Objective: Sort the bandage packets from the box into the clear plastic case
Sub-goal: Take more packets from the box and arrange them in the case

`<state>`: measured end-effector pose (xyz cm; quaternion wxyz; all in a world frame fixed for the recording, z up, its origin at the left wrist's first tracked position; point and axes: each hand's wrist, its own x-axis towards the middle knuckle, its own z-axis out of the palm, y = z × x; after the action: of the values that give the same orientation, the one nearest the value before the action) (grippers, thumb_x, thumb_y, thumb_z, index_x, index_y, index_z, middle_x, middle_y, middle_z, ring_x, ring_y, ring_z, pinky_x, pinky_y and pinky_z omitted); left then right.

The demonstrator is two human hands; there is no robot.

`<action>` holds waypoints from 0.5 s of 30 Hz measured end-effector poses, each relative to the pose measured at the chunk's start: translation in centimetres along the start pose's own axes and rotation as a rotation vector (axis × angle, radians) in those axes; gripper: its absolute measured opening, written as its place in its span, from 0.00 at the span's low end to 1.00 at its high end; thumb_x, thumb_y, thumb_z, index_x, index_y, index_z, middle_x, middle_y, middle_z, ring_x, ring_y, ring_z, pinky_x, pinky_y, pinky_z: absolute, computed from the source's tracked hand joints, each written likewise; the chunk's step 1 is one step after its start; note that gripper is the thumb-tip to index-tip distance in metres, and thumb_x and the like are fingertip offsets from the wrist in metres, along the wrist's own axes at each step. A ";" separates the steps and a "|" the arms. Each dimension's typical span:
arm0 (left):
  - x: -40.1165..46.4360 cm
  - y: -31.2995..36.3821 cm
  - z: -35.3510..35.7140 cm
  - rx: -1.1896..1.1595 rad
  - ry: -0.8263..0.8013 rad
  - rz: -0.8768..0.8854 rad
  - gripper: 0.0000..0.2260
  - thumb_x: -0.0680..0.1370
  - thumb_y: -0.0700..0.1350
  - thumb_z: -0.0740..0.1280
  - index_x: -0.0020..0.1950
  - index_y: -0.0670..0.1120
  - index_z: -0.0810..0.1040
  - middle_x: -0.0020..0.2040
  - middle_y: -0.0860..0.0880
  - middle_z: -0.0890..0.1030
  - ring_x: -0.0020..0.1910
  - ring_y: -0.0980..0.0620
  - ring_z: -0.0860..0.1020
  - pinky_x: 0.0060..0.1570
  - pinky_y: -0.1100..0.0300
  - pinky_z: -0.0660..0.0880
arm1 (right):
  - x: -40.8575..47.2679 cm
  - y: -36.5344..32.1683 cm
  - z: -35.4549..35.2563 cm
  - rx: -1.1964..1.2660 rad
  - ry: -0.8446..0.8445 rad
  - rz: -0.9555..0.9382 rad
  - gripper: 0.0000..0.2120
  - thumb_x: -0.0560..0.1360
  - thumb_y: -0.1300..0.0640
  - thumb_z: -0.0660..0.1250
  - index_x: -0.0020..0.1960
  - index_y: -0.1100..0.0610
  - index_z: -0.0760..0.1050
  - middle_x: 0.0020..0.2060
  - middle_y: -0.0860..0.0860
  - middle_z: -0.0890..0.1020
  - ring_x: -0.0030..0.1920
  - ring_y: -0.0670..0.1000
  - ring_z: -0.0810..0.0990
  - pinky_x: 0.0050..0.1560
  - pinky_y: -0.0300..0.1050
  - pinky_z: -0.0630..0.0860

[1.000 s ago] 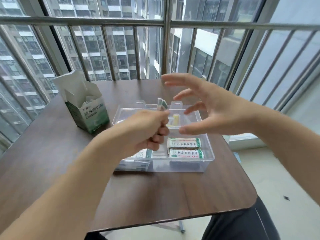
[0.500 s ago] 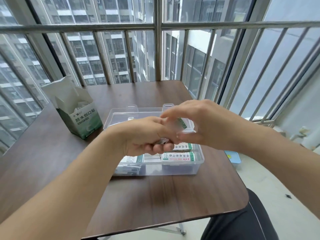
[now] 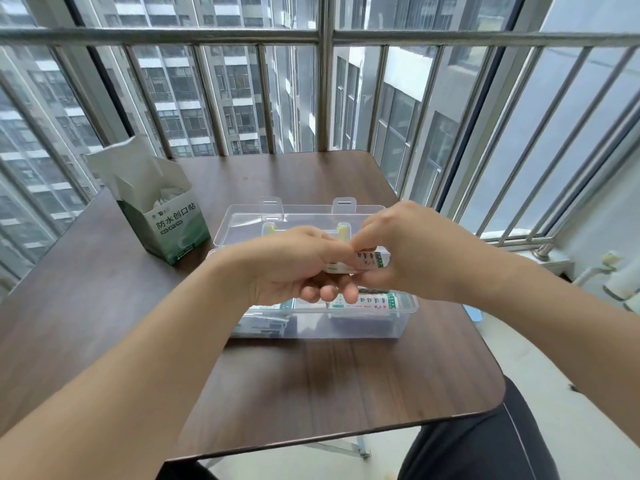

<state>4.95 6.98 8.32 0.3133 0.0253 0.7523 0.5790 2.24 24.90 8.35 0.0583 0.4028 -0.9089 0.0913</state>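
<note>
The opened bandage box stands far left on the bench, its contents hard to make out. Above the clear plastic case, the left hand and right hand meet, each grip pinching one bandage packet between them; fingers hide most of it. Packets already in the case lie just beneath, partly covered.

Both forearms were bare, no sleeves showing; dark trousers with a thin pale side stripe covered the legs.
</note>
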 end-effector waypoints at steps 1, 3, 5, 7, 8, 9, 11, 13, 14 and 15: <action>-0.1 0.1 0.0 0.031 0.029 0.000 0.08 0.81 0.46 0.66 0.51 0.41 0.79 0.33 0.44 0.81 0.22 0.55 0.71 0.18 0.68 0.64 | 0.0 -0.1 -0.2 0.021 -0.027 0.026 0.10 0.71 0.44 0.74 0.43 0.50 0.83 0.33 0.47 0.79 0.36 0.50 0.76 0.41 0.53 0.77; -0.6 0.4 -0.2 0.112 0.123 0.007 0.12 0.81 0.52 0.66 0.53 0.43 0.79 0.34 0.44 0.83 0.24 0.52 0.74 0.20 0.65 0.67 | -0.1 0.0 -0.8 0.042 -0.125 0.078 0.15 0.70 0.42 0.75 0.40 0.54 0.82 0.33 0.49 0.79 0.37 0.52 0.77 0.40 0.53 0.77; -1.1 0.6 -0.5 0.249 0.233 0.031 0.16 0.79 0.58 0.66 0.54 0.46 0.78 0.35 0.45 0.84 0.26 0.51 0.77 0.23 0.63 0.69 | 0.0 0.0 -1.2 0.031 -0.262 0.116 0.19 0.70 0.42 0.75 0.35 0.58 0.78 0.29 0.52 0.76 0.33 0.52 0.74 0.35 0.49 0.73; -1.4 0.6 -0.9 0.425 0.340 0.084 0.17 0.79 0.61 0.65 0.51 0.48 0.80 0.38 0.47 0.85 0.27 0.53 0.77 0.25 0.62 0.70 | 0.3 -0.4 -1.3 -0.001 -0.389 0.136 0.22 0.70 0.45 0.75 0.32 0.61 0.72 0.26 0.55 0.70 0.27 0.51 0.65 0.29 0.45 0.65; -1.2 0.6 -1.1 0.498 0.379 0.112 0.16 0.80 0.60 0.64 0.49 0.47 0.81 0.39 0.48 0.85 0.28 0.54 0.77 0.25 0.62 0.71 | 0.5 -0.6 -1.2 -0.025 -0.433 0.145 0.22 0.70 0.47 0.75 0.31 0.61 0.70 0.25 0.55 0.68 0.27 0.51 0.63 0.28 0.44 0.62; -1.1 0.5 -1.2 0.556 0.399 0.129 0.15 0.80 0.57 0.64 0.47 0.47 0.82 0.39 0.49 0.85 0.28 0.54 0.76 0.25 0.62 0.71 | 0.7 -0.9 -1.0 -0.049 -0.462 0.146 0.21 0.70 0.49 0.74 0.30 0.60 0.69 0.24 0.54 0.66 0.26 0.51 0.62 0.28 0.43 0.61; -0.8 0.1 -1.2 0.678 0.355 0.139 0.10 0.79 0.52 0.68 0.44 0.48 0.82 0.38 0.50 0.85 0.31 0.53 0.78 0.28 0.62 0.76 | 1.1 -1.3 -0.5 -0.094 -0.477 0.139 0.19 0.68 0.54 0.73 0.28 0.59 0.66 0.23 0.52 0.65 0.27 0.53 0.62 0.29 0.44 0.62; -0.5 -0.2 -1.0 0.815 0.271 0.134 0.05 0.74 0.50 0.74 0.45 0.50 0.82 0.39 0.53 0.85 0.34 0.53 0.81 0.36 0.59 0.80 | 1.3 -1.6 -0.1 -0.155 -0.451 0.138 0.19 0.68 0.55 0.72 0.27 0.58 0.65 0.24 0.52 0.65 0.28 0.55 0.65 0.30 0.44 0.65; -0.3 -0.3 -0.8 0.890 0.243 0.127 0.07 0.72 0.50 0.76 0.46 0.51 0.82 0.40 0.54 0.84 0.36 0.53 0.81 0.38 0.59 0.79 | 1.2 -1.7 0.1 -0.188 -0.432 0.134 0.20 0.69 0.55 0.72 0.27 0.57 0.64 0.25 0.52 0.65 0.29 0.56 0.66 0.31 0.44 0.67; -0.1 -0.3 -0.6 0.950 0.233 0.121 0.10 0.70 0.50 0.78 0.47 0.51 0.81 0.41 0.54 0.84 0.37 0.53 0.80 0.39 0.59 0.78 | 1.2 -1.9 0.1 -0.213 -0.412 0.126 0.20 0.70 0.54 0.72 0.27 0.56 0.64 0.26 0.51 0.65 0.29 0.56 0.67 0.31 0.44 0.68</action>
<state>4.83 6.29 8.16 0.1466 0.1441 0.9604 0.1880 2.86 22.73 8.65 -0.0919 0.3470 -0.9294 -0.0856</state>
